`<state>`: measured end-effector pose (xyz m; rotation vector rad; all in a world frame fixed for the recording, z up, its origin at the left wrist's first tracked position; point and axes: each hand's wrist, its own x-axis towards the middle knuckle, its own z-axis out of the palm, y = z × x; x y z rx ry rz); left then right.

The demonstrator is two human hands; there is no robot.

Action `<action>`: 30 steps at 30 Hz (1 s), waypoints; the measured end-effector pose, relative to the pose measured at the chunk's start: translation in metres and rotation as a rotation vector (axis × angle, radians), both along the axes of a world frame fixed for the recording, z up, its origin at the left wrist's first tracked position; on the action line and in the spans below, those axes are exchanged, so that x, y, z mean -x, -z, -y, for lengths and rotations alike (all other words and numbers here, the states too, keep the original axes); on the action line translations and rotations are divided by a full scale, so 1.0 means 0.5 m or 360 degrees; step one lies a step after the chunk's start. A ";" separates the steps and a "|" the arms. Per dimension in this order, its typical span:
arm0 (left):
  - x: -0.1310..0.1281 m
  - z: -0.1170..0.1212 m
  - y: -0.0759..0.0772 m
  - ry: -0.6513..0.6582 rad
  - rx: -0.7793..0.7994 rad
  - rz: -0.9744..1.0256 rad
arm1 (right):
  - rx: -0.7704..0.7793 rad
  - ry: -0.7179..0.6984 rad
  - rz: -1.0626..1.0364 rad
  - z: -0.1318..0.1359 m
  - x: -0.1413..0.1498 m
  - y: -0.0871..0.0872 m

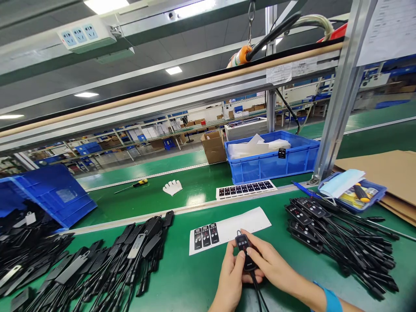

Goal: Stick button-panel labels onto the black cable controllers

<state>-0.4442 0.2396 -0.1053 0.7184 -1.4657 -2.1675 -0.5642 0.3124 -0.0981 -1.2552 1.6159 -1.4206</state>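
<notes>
At my far left a blue crate [61,195] is leaning over dark parts, and a pile of corded black units [130,247] is spreading across the green table [178,281]. Next, a white sheet [243,221] is lying flat, carrying three dark labels [206,236] at its left end.

Just in front of the sheet, my left hand [229,277] is pinching the controller [242,243] by its left edge, thumb on the face, fingers curling behind. The loop is pointing away from me, the cords [259,297] trailing toward me. I'm judging it light and stiff-shelled, perhaps a bit slippery on its smooth face, so I'm favouring the long edges; the bendy cords are probably tugging slightly.

My right hand [274,264] is pressing its thumb on the face, its other fingers backing the body. Further right, more controllers [302,221] are lying heaped beside a small tray [377,197].
</notes>
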 end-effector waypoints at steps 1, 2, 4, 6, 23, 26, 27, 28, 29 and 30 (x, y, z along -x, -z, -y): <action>0.001 0.000 0.004 0.0010 0.0046 0.0007 | 0.0009 0.0020 -0.0047 0.000 -0.002 0.001; 0.002 0.000 0.007 0.0018 0.0075 0.0014 | 0.0017 0.0036 -0.0097 0.000 -0.004 0.003; 0.003 0.000 0.009 0.0004 0.0071 0.0019 | 0.0009 0.0046 -0.0189 0.000 -0.006 0.007; 0.003 0.001 0.007 -0.0051 0.0019 0.0007 | -0.0004 0.0025 -0.0311 0.000 -0.006 0.012; -0.010 0.052 -0.016 -0.0060 0.0280 0.0256 | -0.0049 -0.0102 -0.0968 -0.008 -0.017 0.014; -0.010 0.051 -0.021 -0.0021 0.0303 0.0264 | -0.0097 -0.0110 -0.0962 -0.009 -0.017 0.008; -0.010 0.051 -0.021 -0.0020 0.0304 0.0266 | -0.0112 -0.0111 -0.0963 -0.010 -0.017 0.005; -0.010 0.051 -0.021 -0.0017 0.0302 0.0270 | -0.0125 -0.0114 -0.0962 -0.011 -0.018 0.002; -0.010 0.051 -0.021 -0.0019 0.0303 0.0277 | -0.0135 -0.0119 -0.0959 -0.011 -0.019 0.000; -0.009 0.052 -0.022 -0.0017 0.0304 0.0286 | -0.0141 -0.0127 -0.0954 -0.012 -0.019 -0.002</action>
